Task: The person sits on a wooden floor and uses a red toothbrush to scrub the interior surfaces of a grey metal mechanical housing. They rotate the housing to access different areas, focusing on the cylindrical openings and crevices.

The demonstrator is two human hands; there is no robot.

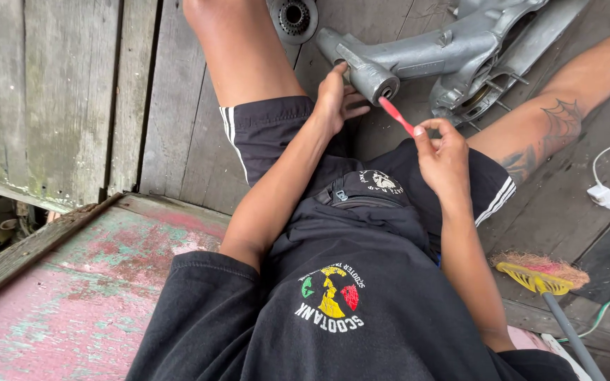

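The left hand (pixel 333 99) is steadying the grey metal casting (pixel 418 56) on the plank floor (pixel 72 92), fingers curled against its round end. The right hand (pixel 445 156) is pinching a red toothbrush (pixel 395 115), its head apparently touching the casting's bore.

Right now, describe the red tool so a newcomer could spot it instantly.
Start at the grey metal casting lying on the plank floor between the person's legs. Its round tube end faces the lap, steadied by the left hand. The red toothbrush runs from that tube end to the right hand: the only slim red thing there.
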